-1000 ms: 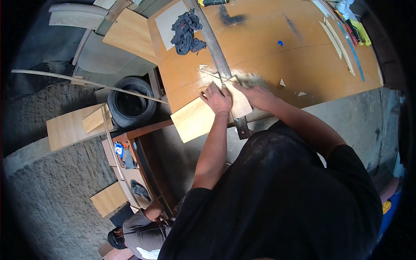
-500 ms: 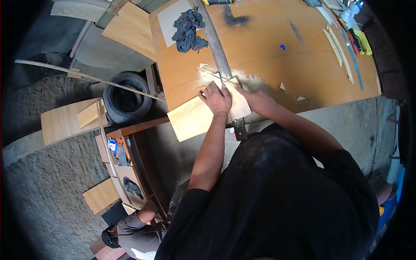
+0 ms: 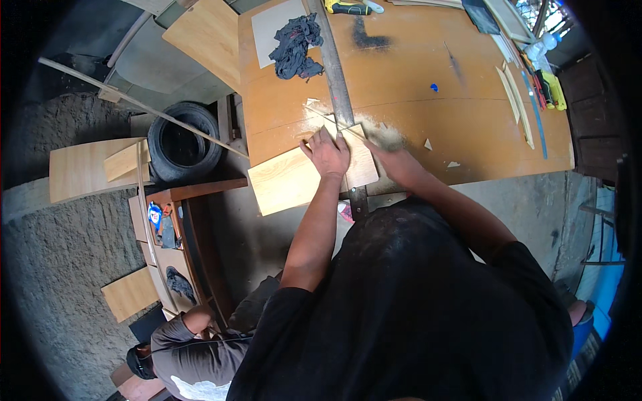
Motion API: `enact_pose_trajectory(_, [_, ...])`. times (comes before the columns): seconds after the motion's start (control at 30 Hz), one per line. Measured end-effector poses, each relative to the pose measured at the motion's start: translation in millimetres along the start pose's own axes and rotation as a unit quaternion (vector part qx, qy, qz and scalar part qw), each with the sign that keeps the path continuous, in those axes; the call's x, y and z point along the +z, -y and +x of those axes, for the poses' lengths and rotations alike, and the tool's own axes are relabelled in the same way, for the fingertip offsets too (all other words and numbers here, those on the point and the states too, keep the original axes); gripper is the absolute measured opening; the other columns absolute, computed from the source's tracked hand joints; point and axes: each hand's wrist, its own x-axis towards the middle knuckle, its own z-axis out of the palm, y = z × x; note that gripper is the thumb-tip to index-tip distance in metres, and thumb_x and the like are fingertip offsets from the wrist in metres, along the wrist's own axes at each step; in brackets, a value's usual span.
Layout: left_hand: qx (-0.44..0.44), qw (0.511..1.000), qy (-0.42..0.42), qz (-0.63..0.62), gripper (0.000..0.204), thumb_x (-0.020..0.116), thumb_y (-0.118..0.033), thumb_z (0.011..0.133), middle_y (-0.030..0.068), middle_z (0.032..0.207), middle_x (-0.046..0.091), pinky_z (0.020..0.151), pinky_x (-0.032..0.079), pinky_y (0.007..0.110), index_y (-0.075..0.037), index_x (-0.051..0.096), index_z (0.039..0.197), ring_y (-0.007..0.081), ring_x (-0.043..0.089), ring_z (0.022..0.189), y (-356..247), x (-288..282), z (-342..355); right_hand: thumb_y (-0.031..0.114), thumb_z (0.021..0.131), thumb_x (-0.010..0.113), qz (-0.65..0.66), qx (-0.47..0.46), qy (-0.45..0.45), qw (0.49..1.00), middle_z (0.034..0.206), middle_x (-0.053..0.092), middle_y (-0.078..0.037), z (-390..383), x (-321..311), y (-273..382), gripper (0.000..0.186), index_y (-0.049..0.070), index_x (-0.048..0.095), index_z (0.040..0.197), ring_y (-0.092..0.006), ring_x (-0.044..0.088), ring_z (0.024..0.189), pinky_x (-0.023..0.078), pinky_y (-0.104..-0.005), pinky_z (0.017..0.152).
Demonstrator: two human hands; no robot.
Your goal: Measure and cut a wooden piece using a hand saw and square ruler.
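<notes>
My left hand point(image 3: 328, 155) presses on light wood boards point(image 3: 284, 184), its fingers spread near a dark metal bar point(image 3: 330, 70) that runs beneath the pieces across the worktable point(image 3: 461, 100). My right hand point(image 3: 394, 160) is closed at the right end of a thin strip point(image 3: 322, 115) lying diagonally over the bar and the smaller board point(image 3: 361, 167); its fingertips are partly hidden. Pale sawdust and small scraps point(image 3: 428, 144) lie around the pieces.
A crumpled dark cloth point(image 3: 294, 47), wood strips point(image 3: 515, 100) and yellow-handled tools point(image 3: 552, 90) lie on the worktable. At left are a tire point(image 3: 164, 160), loose panels point(image 3: 77, 167) and a cabinet point(image 3: 214, 254). Another person point(image 3: 190, 361) is bent over at lower left.
The view has shifted, so the table and tire appear farther left and more of the right background shows. Both hands remain on the boards in nearly the same places.
</notes>
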Motion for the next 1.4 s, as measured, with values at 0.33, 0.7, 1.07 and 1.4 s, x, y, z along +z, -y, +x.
enact_pose_trajectory(0.33, [-0.032,0.938,-0.034,-0.344,0.052,0.062,-0.011,0.093,0.0135,0.102,0.065,0.099,0.041,0.040,0.006,0.041,0.138,0.0222,0.065,0.086,3.7,-30.0,10.7,0.016,0.093,0.064,0.160,0.071,-0.194,0.965,0.099,0.068,-0.025,-120.8,-21.0,-17.9,0.038,0.004,0.055,0.127,-0.0391,0.068,0.089,0.053,-0.0451,0.075])
enact_pose_trajectory(0.7, [0.044,0.823,0.010,-0.567,0.059,0.062,0.001,0.092,0.0100,0.086,0.066,0.053,0.051,0.025,0.003,0.033,0.144,0.0106,0.062,0.060,-95.3,-176.5,-17.3,0.023,0.087,0.076,0.309,-0.089,-0.395,0.860,0.067,0.041,0.003,-35.6,-124.1,115.8,0.035,0.005,0.053,0.106,-0.0066,0.040,0.061,0.036,-0.0268,0.055])
enact_pose_trajectory(1.07, [0.066,0.836,-0.023,-0.544,0.062,0.064,-0.003,0.091,0.0109,0.086,0.067,0.053,0.052,0.026,0.003,0.032,0.144,0.0114,0.064,0.062,-96.1,-192.5,-26.2,0.032,0.080,0.081,0.298,-0.121,-0.308,0.895,0.065,0.041,0.005,-16.4,-138.8,147.1,0.049,0.005,0.052,0.110,-0.0056,0.040,0.059,0.034,-0.0255,0.054])
enact_pose_trajectory(1.4, [0.046,0.841,-0.019,-0.539,0.059,0.061,0.001,0.093,0.0121,0.093,0.068,0.053,0.051,0.025,0.005,0.031,0.143,0.0104,0.063,0.062,-101.1,-194.6,-26.7,0.032,0.078,0.082,0.275,-0.113,-0.264,0.918,0.069,0.048,0.002,-23.3,-130.5,135.5,0.053,0.007,0.052,0.114,-0.0098,0.046,0.063,0.041,-0.0286,0.060])
